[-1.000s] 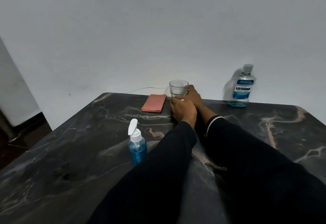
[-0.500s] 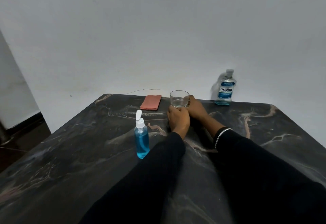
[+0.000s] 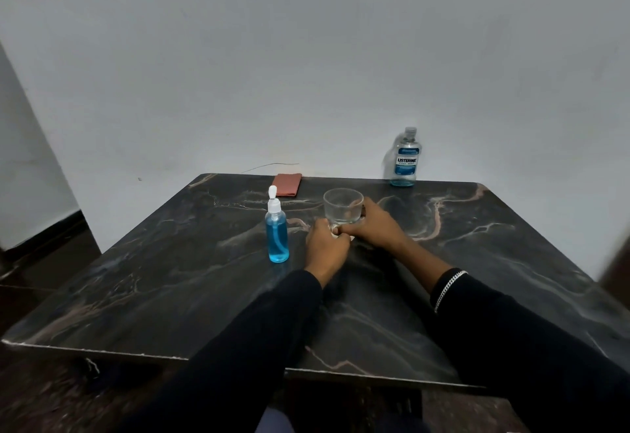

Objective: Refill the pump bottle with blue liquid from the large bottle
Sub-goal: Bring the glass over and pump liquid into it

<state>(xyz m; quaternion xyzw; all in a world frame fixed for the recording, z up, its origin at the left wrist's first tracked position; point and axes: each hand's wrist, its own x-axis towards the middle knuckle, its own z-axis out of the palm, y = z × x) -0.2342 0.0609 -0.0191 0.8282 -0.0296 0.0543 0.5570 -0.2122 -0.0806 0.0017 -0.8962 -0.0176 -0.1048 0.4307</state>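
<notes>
Beside the pump bottle point(image 3: 277, 236), a glass point(image 3: 342, 206) was gripped by right hand point(image 3: 371, 228); left hand point(image 3: 326, 248) curled at its base.

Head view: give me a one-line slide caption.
Both hands, left hand and right hand, at a clear glass beside the pump bottle; large bottle untouched.
</notes>
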